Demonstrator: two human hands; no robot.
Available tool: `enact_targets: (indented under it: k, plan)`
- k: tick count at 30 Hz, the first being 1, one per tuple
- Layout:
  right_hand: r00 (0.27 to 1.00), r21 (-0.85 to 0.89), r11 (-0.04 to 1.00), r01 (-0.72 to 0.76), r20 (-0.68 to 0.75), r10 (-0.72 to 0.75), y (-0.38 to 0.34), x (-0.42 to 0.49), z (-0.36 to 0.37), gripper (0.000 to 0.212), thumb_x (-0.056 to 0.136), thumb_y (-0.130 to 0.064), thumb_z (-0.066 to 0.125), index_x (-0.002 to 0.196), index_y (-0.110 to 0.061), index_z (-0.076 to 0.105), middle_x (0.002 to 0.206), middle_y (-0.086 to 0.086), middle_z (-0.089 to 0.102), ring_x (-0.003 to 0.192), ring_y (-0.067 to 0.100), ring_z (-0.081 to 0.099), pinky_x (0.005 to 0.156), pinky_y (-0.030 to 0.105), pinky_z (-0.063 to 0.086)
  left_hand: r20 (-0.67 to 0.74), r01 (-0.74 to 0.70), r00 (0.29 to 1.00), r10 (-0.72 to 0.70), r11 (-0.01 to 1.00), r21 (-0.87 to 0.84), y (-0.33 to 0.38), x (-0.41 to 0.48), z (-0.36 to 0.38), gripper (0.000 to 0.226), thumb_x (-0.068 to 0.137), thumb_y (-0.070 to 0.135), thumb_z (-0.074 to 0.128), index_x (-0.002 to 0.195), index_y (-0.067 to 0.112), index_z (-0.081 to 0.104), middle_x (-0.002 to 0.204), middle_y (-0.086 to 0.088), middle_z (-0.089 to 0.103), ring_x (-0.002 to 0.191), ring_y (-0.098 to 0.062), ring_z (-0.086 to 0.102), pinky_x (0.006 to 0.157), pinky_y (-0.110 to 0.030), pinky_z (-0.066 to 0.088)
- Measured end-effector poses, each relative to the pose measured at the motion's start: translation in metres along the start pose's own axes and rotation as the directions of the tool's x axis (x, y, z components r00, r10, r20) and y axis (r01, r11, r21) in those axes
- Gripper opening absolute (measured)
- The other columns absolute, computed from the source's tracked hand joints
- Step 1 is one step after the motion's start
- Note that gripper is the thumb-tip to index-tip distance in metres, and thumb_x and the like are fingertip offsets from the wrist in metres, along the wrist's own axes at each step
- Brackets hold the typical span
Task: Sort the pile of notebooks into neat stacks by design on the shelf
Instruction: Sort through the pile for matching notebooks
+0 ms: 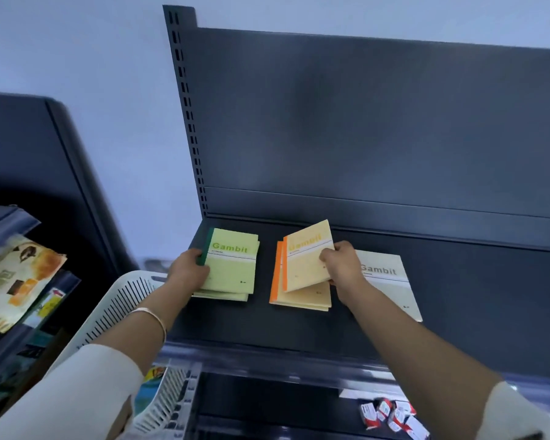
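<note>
Gripping flat green-spined notebook (pixel 232 265), left hand (pixel 189 270) fingers curled | right hand (pixel 340 265) fingers pinch tilted orange-spined notebook (pixel 305 258)

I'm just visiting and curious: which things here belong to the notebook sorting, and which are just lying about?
Part of the job: green notebook gripped by the left hand, on the green stack; tilted orange notebook held by the right hand above the orange stack; grey notebook; shelf.
Lying about: white basket; red-and-white boxes below; colourful packets at left.
</note>
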State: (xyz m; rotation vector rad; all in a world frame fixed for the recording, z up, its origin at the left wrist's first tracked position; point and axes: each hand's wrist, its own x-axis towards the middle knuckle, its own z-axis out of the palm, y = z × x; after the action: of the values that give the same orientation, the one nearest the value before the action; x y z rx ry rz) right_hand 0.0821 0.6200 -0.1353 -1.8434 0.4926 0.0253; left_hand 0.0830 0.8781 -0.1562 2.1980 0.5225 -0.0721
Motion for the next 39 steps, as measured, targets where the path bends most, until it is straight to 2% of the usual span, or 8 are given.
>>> enact_targets:
  k: [6,12,15,18,24,28,33,39]
  plan:
    - [1.0,-0.2,0.98,-0.02,-0.025,0.015,0.002,-0.016,0.002,0.026,0.083,-0.015,0.052,0.108,-0.004,0.054,0.104,0.011,0.063,0.095,0.029,0.06,0.079,0.039,0.051,0.009,-0.117,0.993,0.117,0.985,0.124,-0.005,0.002,-0.001,0.042,0.091,0.002,0.049,0.132,0.004,0.049,0.13,-0.017,0.054,0.119,-0.035,0.049,0.098,-0.037,0.041]
    - [1.0,-0.349,0.937,-0.02,-0.006,0.019,0.002,-0.026,0.001,0.006,0.082,-0.014,0.055,0.083,-0.008,0.054,0.091,0.009,0.059,0.086,0.027,0.059,0.064,0.029,0.044,0.013,-0.176,0.984,0.178,0.96,0.218,-0.009,0.005,-0.001,0.033,0.089,0.004,0.048,0.121,0.004,0.057,0.114,-0.021,0.059,0.103,-0.039,0.055,0.085,-0.043,0.049]
    - [1.0,-0.442,0.897,-0.019,0.003,0.023,0.002,-0.026,0.0,0.015,0.085,-0.012,0.053,0.071,-0.013,0.045,0.086,0.007,0.055,0.078,0.024,0.054,0.055,0.025,0.038,0.015,-0.187,0.982,0.19,0.948,0.257,-0.011,0.007,-0.001,0.031,0.088,0.007,0.049,0.118,0.006,0.059,0.113,-0.021,0.058,0.101,-0.039,0.056,0.084,-0.044,0.05]
    - [1.0,-0.524,0.852,-0.012,0.013,0.022,0.001,-0.027,0.0,0.005,0.087,-0.012,0.052,0.086,-0.009,0.048,0.088,0.006,0.052,0.08,0.024,0.052,0.061,0.026,0.04,0.01,-0.185,0.982,0.189,0.944,0.272,-0.01,0.007,0.0,0.027,0.089,0.008,0.047,0.114,0.007,0.059,0.112,-0.02,0.057,0.101,-0.039,0.056,0.084,-0.043,0.05]
    - [0.999,-0.612,0.79,0.03,0.048,-0.001,0.002,-0.028,0.002,0.016,0.088,-0.016,0.053,0.103,-0.008,0.05,0.092,0.005,0.052,0.079,0.023,0.051,0.048,0.023,0.031,-0.008,-0.182,0.981,0.194,0.933,0.311,-0.011,0.004,0.003,0.031,0.091,0.007,0.045,0.12,0.006,0.056,0.117,-0.021,0.051,0.104,-0.041,0.054,0.087,-0.042,0.048]
    - [0.999,-0.667,0.744,0.039,0.031,-0.025,0.003,-0.031,0.006,0.033,0.089,-0.014,0.051,0.12,-0.004,0.043,0.112,0.011,0.057,0.097,0.03,0.058,0.064,0.028,0.04,-0.014,-0.176,0.981,0.192,0.924,0.34,-0.012,0.001,0.003,0.032,0.091,0.005,0.042,0.119,0.008,0.058,0.117,-0.02,0.044,0.102,-0.041,0.053,0.09,-0.04,0.047]
    - [0.991,-0.846,0.52,0.114,0.061,-0.118,0.002,-0.038,0.007,0.04,0.091,-0.018,0.049,0.128,-0.008,0.039,0.124,0.011,0.05,0.113,0.032,0.053,0.071,0.033,0.039,-0.009,-0.193,0.976,0.218,0.885,0.424,-0.01,-0.003,0.0,0.041,0.092,0.01,0.042,0.131,0.018,0.05,0.122,-0.016,0.044,0.112,-0.038,0.046,0.094,-0.043,0.045]
    - [0.931,-0.927,0.265,0.264,0.173,-0.321,-0.009,-0.043,0.001,0.051,0.09,-0.021,0.051,0.138,-0.014,0.035,0.131,0.009,0.046,0.118,0.03,0.048,0.082,0.038,0.043,0.037,-0.367,0.907,0.419,0.744,0.558,0.02,-0.018,0.004,0.04,0.095,0.023,0.049,0.135,0.022,0.046,0.131,-0.008,0.046,0.121,-0.03,0.041,0.093,-0.04,0.04]
